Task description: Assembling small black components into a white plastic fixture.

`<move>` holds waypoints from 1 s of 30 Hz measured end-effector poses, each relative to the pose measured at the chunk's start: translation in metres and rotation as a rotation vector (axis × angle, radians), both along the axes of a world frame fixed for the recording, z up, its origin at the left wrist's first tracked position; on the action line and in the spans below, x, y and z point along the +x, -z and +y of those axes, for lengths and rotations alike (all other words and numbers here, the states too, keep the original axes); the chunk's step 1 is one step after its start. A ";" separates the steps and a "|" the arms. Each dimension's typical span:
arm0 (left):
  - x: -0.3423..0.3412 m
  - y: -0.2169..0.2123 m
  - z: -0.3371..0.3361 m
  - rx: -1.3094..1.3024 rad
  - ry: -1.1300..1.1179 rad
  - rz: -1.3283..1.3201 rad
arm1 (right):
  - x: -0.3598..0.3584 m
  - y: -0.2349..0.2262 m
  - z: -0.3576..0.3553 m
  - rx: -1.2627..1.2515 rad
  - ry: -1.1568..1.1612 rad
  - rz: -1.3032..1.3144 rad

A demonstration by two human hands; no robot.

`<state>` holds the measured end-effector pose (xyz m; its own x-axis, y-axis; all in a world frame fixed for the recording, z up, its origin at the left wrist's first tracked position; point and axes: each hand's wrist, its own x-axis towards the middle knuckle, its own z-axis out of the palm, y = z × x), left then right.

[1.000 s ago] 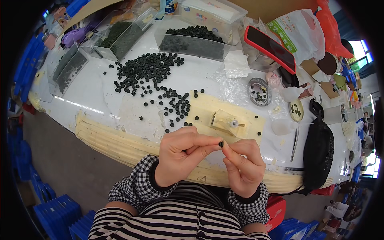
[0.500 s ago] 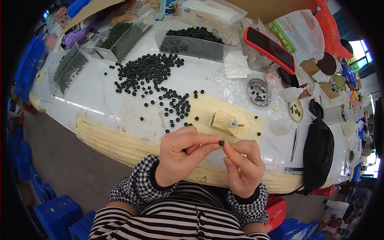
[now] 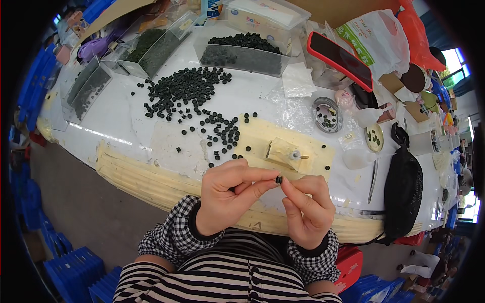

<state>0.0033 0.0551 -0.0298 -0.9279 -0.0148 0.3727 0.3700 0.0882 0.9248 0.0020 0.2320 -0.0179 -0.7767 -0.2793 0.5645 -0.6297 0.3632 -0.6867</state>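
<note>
Between the fingertips of both hands is a small black grommet-like ring [image 3: 279, 180], held just in front of the table's near edge. My left hand [image 3: 230, 194] pinches it with thumb and index finger. From the other side, my right hand [image 3: 309, 206] has its fingertips closed against it. Beyond the hands, a small block fixture [image 3: 284, 153] with a metal pin stands on a cream board [image 3: 257, 134]. Many similar black pieces [image 3: 184, 88] lie in a loose pile at the left, several scattered toward the board.
A clear bin [image 3: 242, 61] of black pieces stands at the back. A red-cased phone [image 3: 339, 59] leans at the back right, above a round dish [image 3: 327, 115] of small parts. Tweezers [image 3: 372, 182] and a black mesh bag [image 3: 402, 194] lie at the right. Yellowish padding [image 3: 146, 177] covers the front edge.
</note>
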 end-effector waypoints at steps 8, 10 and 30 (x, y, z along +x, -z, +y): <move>0.000 0.001 0.000 -0.009 0.003 -0.002 | -0.001 0.000 0.000 0.008 -0.008 0.007; -0.001 0.002 -0.001 -0.007 0.011 -0.002 | -0.001 0.000 0.000 0.015 -0.013 0.006; -0.004 -0.012 -0.047 -0.117 -0.093 -0.317 | -0.001 0.002 -0.004 0.092 0.036 0.002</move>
<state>-0.0006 0.0079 -0.0181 -0.9944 -0.0788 0.0704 0.0515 0.2204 0.9741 0.0014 0.2285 -0.0201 -0.7862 -0.3023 0.5389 -0.6163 0.4473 -0.6482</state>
